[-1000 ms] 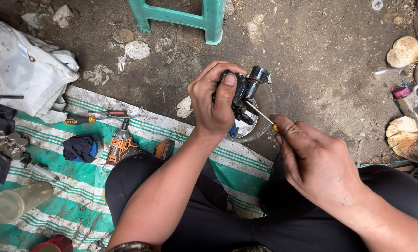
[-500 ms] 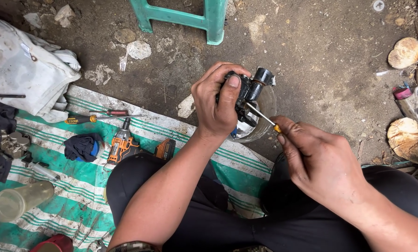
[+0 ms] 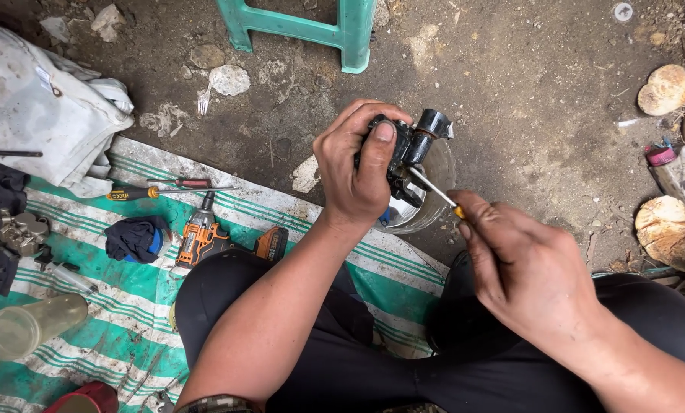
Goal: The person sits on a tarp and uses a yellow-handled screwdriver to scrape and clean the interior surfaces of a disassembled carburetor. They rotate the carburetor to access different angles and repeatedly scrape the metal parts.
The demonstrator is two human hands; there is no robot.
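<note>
**Screwdriver tip set into a black part held over a bowl**

The left hand (image 3: pixel 357 172) is clamped around a black metal part (image 3: pixel 405 149), fingers wrapped over its top and the thumb pressed down its near face. The part is held in the air above a clear bowl (image 3: pixel 426 200) that stands on the dirt just past the far edge of the striped mat (image 3: pixel 74 336). The right hand (image 3: pixel 530 271) is closed around the handle of a small screwdriver (image 3: pixel 432 191); its thin shaft slants up to the left and its tip meets the underside of the part.

On the mat, near its far edge, lie an orange drill (image 3: pixel 201 237), two more screwdrivers (image 3: pixel 166 189) and a dark rag (image 3: pixel 134 239). A green stool (image 3: pixel 312 30) stands on the dirt beyond.

The tip looks lightly seated, and the part has no support but the left hand's grip. Too hard a push or a tilted shaft could, I judge, make the blade skid off towards the left thumb, or twist the part loose so it falls into the bowl.

Against the frames of a second and half a second ago, little differs: both hands keep their grips, and the shaft has shifted only slightly against the part.
</note>
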